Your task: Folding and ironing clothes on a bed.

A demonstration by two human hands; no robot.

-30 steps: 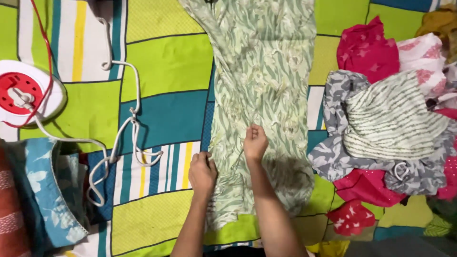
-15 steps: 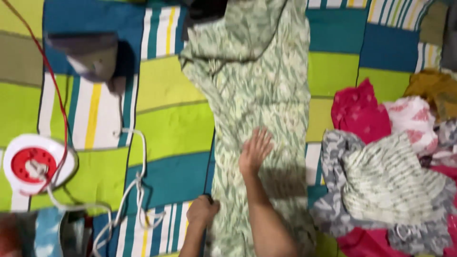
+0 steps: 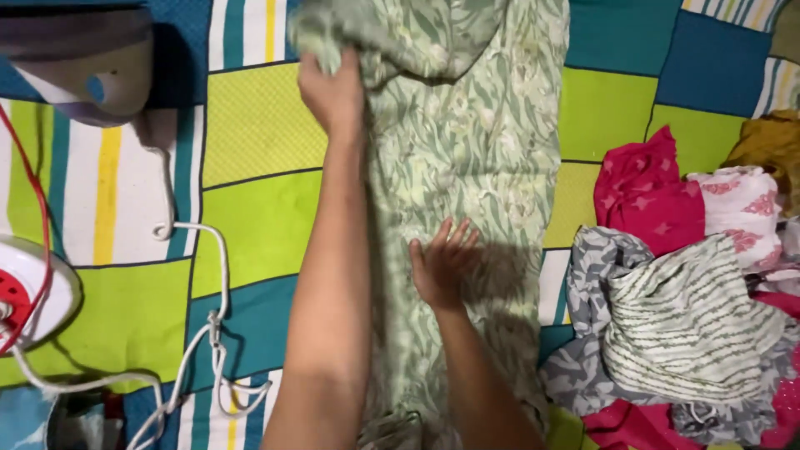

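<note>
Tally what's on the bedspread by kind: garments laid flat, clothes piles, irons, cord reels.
Flat garments: 1, the green dress, left hand gripping its top, right hand pressed on it
Clothes piles: 1, the pile at right
Irons: 1, iron
Cord reels: 1, reel
Total: 4

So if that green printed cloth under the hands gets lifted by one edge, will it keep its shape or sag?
Probably sag: the green cloth already bunches into soft folds where the left hand grips its top edge. It looks thin and light, lying flat under the spread right hand. It may drag rather than slide cleanly, since it rests on a textured patchwork cover.
</note>
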